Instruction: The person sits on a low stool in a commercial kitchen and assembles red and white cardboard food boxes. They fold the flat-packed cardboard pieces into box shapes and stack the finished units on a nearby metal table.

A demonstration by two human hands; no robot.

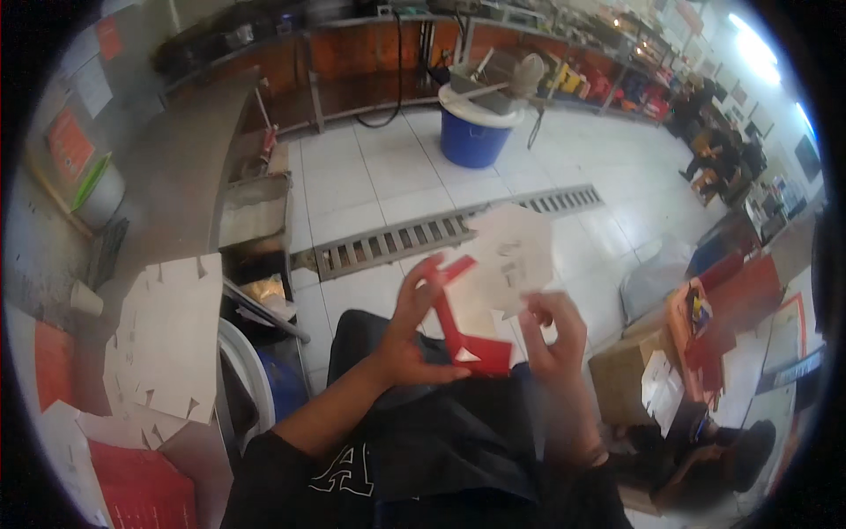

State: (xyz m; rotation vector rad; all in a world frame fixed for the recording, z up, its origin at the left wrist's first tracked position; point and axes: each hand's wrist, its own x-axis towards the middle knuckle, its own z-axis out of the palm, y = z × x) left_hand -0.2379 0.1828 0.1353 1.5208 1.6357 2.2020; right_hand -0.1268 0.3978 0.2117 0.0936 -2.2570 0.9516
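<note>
Before my lap I hold a partly folded cardboard box [507, 269], white inside and red on its outer sides, with some flaps standing up. My left hand [410, 331] grips its left red wall, thumb low near the front corner and fingers at the upper end. My right hand [557, 335] is at the box's right edge, fingers curled and fingertips against a white flap; slight blur hides the exact contact. To my left lies a stack of flat white cardboard blanks [167, 331], with a red-sided piece [141, 485] below them.
A blue tub [476, 141] with utensils stands on the white tiled floor ahead, beyond a metal drain grate [388, 247]. A round white-rimmed bin [256, 361] is close at my left. On my right are a brown carton [617, 370] and an orange tray [683, 326].
</note>
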